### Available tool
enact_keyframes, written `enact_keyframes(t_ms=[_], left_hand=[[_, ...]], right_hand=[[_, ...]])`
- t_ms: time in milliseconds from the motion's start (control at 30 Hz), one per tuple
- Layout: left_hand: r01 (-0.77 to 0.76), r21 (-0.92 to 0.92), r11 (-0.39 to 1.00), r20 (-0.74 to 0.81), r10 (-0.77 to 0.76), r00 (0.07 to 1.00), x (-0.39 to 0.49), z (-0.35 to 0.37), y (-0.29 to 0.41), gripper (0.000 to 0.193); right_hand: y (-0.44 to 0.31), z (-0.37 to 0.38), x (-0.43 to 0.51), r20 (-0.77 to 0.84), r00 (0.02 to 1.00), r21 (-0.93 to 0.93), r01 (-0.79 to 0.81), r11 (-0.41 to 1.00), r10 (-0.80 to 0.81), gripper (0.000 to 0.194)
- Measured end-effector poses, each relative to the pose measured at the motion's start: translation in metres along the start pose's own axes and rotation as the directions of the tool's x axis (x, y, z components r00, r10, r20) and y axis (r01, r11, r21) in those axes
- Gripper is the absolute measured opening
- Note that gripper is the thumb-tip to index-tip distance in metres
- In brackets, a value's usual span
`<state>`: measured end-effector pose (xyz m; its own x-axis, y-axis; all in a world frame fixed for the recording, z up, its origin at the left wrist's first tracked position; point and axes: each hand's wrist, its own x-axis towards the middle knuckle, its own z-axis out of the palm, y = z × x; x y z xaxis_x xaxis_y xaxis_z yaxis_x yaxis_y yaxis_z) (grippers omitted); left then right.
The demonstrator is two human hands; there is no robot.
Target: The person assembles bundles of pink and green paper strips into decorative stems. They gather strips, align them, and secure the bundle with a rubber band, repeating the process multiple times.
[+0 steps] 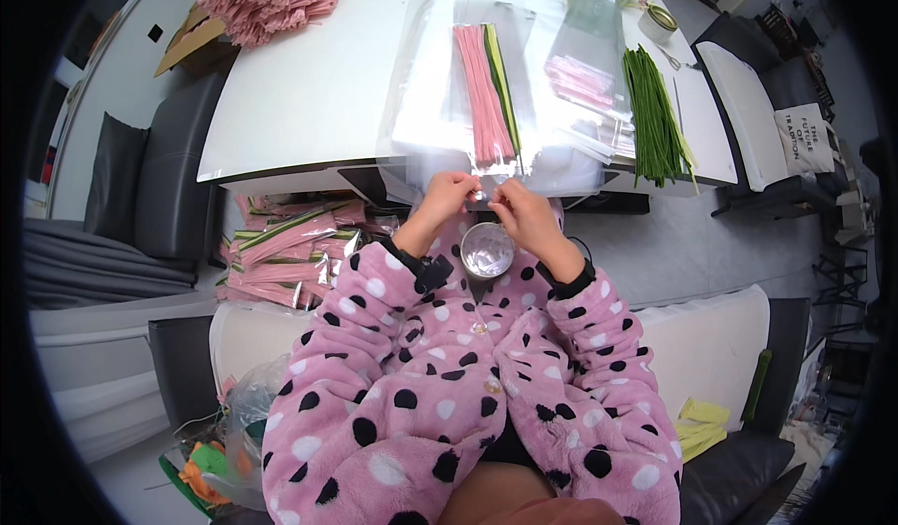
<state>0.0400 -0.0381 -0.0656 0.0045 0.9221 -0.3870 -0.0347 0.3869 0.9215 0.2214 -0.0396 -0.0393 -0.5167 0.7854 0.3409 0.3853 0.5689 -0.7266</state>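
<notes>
A clear plastic bag point(459, 16) lies on stacked clear plastic sheets or bags point(421, 104). In it is a bundle of pink fuzzy strips point(484, 97) with several dark green and yellow strips point(501, 83) along its right side. At the bag's near end, over the table's front edge, my left hand point(449, 198) pinches the plastic. My right hand point(523, 210) is close beside it, fingers curled in at the same end; what lies between its fingertips is too small to make out. Below both hands, a round clear container point(487, 251) sits at my lap.
Pink strips point(270, 2) are heaped on the white table point(302, 111). Green stems point(656, 118), flat clear bags point(586, 55), a tape roll point(658, 22) and scissors point(671, 60) occupy the right. Filled bags point(295, 251) are piled low on my left. Yellow strips point(701, 427) lie on the seat.
</notes>
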Motion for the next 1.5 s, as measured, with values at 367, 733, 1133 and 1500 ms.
enact_keyframes(t_ms=[367,733,1133,1500], left_hand=[[-0.016,-0.050,0.999,-0.007,0.015,1.000,0.009,-0.012,-0.003,0.020],[-0.007,-0.031,0.999,-0.032,0.006,0.999,0.005,-0.005,0.002,0.021],[-0.011,-0.060,0.998,-0.039,0.009,0.999,0.006,0.001,0.000,0.022],[-0.040,-0.056,0.998,-0.032,0.039,0.999,0.005,0.001,-0.002,0.024]], right_hand=[[-0.017,-0.079,-0.102,0.081,0.818,0.551,-0.513,0.658,0.570,0.006],[0.003,-0.013,-0.106,0.303,0.770,0.481,-0.632,0.608,0.562,0.007],[0.015,0.041,-0.108,0.177,0.909,-0.032,-0.378,0.925,0.378,0.009],[-0.001,0.028,-0.126,0.077,0.971,-0.331,-0.188,0.925,0.225,0.024]])
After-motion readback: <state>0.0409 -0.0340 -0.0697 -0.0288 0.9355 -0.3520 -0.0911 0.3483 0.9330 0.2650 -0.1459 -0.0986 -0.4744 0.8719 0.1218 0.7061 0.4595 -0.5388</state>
